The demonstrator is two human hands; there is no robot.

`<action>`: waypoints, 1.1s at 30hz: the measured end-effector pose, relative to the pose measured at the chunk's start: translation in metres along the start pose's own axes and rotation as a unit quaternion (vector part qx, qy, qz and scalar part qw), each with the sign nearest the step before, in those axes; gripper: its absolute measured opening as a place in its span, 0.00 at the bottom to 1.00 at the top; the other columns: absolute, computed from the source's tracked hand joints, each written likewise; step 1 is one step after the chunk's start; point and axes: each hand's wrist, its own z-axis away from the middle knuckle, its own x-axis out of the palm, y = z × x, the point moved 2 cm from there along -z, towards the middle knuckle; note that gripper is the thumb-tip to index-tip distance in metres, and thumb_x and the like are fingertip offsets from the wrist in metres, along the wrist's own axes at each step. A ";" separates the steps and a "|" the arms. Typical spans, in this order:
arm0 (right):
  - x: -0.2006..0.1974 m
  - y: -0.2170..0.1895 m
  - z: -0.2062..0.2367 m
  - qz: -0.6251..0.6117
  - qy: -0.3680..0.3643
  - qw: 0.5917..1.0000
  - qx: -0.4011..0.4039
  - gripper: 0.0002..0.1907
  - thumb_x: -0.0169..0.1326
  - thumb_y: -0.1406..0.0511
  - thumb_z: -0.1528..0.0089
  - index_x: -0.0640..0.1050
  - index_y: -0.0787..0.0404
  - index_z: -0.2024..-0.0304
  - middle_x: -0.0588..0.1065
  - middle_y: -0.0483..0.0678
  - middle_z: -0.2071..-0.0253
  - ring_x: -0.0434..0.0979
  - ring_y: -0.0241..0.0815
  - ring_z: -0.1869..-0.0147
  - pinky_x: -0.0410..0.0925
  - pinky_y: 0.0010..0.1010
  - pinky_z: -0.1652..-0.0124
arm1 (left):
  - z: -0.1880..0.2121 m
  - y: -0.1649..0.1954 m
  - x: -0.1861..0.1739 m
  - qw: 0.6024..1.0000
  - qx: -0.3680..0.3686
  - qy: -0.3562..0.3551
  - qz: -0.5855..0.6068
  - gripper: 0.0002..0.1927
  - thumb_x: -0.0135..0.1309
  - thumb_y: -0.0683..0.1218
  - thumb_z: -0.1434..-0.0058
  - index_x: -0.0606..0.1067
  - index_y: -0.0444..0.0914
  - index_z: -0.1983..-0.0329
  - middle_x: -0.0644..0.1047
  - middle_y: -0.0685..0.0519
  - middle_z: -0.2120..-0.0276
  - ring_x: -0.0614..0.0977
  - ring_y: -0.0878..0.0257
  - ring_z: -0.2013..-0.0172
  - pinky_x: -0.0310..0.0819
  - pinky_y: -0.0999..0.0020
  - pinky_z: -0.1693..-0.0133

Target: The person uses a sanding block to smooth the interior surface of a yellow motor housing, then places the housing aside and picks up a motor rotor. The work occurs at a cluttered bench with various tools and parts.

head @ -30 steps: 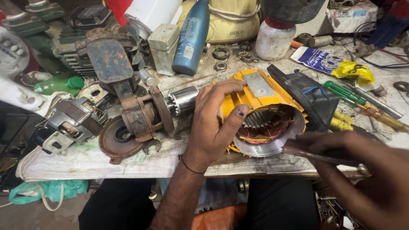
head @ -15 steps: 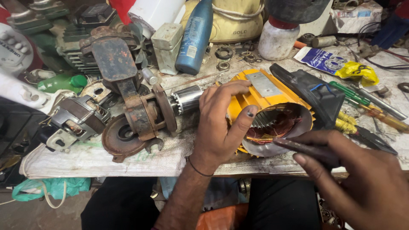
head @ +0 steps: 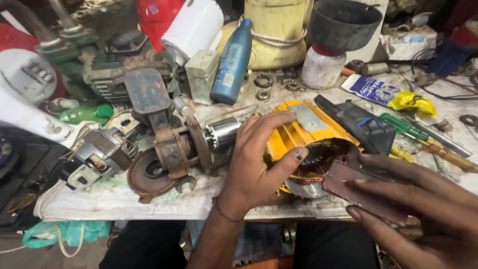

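Observation:
My left hand [head: 259, 159] grips a yellow finned motor housing [head: 308, 129] lying on the workbench, thumb at its open end where copper windings [head: 318, 162] show. My right hand [head: 423, 209] is at the lower right, fingers extended, holding a thin flat reddish-brown sheet [head: 358, 187] right in front of the housing's open end. Left of the housing lies a rusty angle-grinder gear head with its armature [head: 179, 144].
A blue bottle [head: 233, 62], a grey box [head: 201, 74], a yellowish appliance [head: 276, 30], a black cover [head: 358, 122], green-handled screwdrivers [head: 406, 127] and an electric motor [head: 97, 157] crowd the bench. Its front edge [head: 149, 211] runs just above my lap.
My right hand has come closer and higher, bringing the thin sheet up to the housing's open end. My left hand keeps its grip on the housing.

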 end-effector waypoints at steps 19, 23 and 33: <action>0.003 0.025 0.041 -0.399 -0.017 0.905 0.148 0.16 0.60 0.76 0.44 0.79 0.72 0.53 0.77 0.65 0.43 0.80 0.52 0.37 0.75 0.41 0.44 | 0.010 0.069 -0.001 0.996 0.037 -0.085 -0.005 0.12 0.68 0.53 0.42 0.83 0.48 0.56 0.85 0.61 0.56 0.85 0.61 0.41 0.30 0.34 0.19; 0.024 0.043 0.055 -0.620 0.011 0.726 0.298 0.19 0.58 0.69 0.35 0.72 0.79 0.46 0.76 0.68 0.53 0.80 0.56 0.48 0.74 0.44 0.50 | 0.012 0.085 0.006 0.998 0.007 -0.055 -0.025 0.09 0.60 0.47 0.37 0.82 0.41 0.56 0.84 0.55 0.60 0.85 0.60 0.50 0.34 0.34 0.25; 0.036 0.034 0.048 -0.780 -0.063 0.553 0.286 0.25 0.50 0.63 0.29 0.67 0.76 0.36 0.76 0.66 0.52 0.77 0.51 0.52 0.70 0.40 0.53 | 0.014 0.081 0.006 0.996 0.003 -0.077 -0.035 0.11 0.57 0.44 0.33 0.80 0.39 0.48 0.84 0.53 0.56 0.85 0.60 0.50 0.42 0.38 0.25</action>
